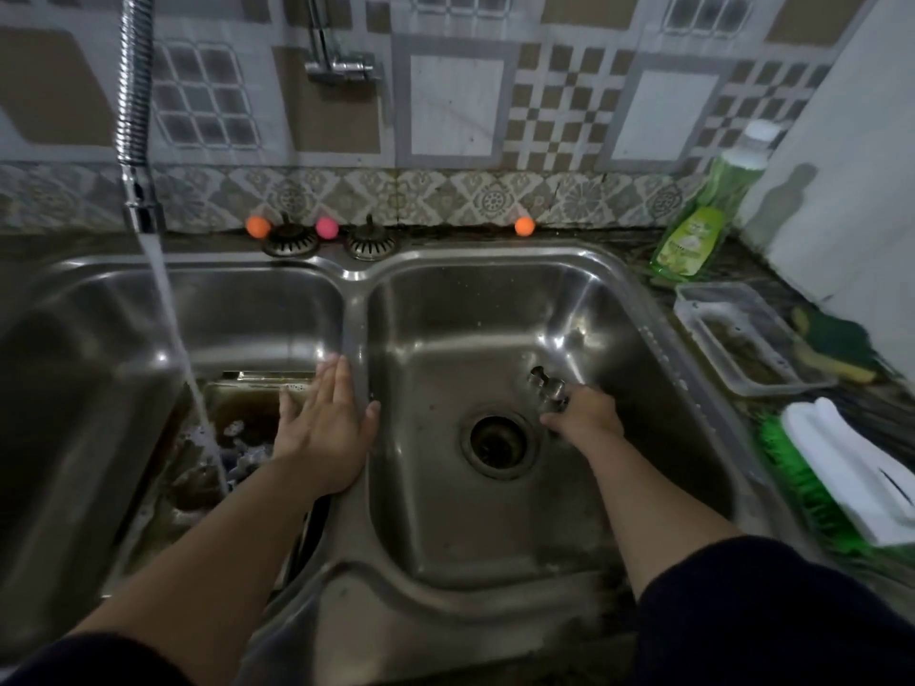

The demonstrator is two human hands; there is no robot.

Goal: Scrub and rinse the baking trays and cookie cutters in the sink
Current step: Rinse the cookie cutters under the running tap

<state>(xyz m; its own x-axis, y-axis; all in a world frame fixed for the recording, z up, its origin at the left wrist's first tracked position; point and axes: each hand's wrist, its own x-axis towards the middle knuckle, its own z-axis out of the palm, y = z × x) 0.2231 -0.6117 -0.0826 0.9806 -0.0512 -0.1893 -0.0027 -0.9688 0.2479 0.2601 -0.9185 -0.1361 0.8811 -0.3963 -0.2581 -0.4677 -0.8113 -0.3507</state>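
Note:
A steel double sink (356, 289) fills the view. In its left basin lies a baking tray (257, 383) holding brown water and foam, and water from the flexible faucet (136, 141) streams onto it. My left hand (324, 428) is flat and open over the divider between the basins, its fingers spread above the tray's right edge. My right hand (584, 413) is in the right basin just right of the drain (495, 440), closed on a small metal cookie cutter (547, 386) that sticks out above the fingers.
On the counter at the right stand a green dish soap bottle (703, 225), a clear plastic container (742, 339), a green and yellow sponge (837, 349) and a green scrub brush with a white handle (841, 467). Two sink strainers (289, 242) sit behind the basins.

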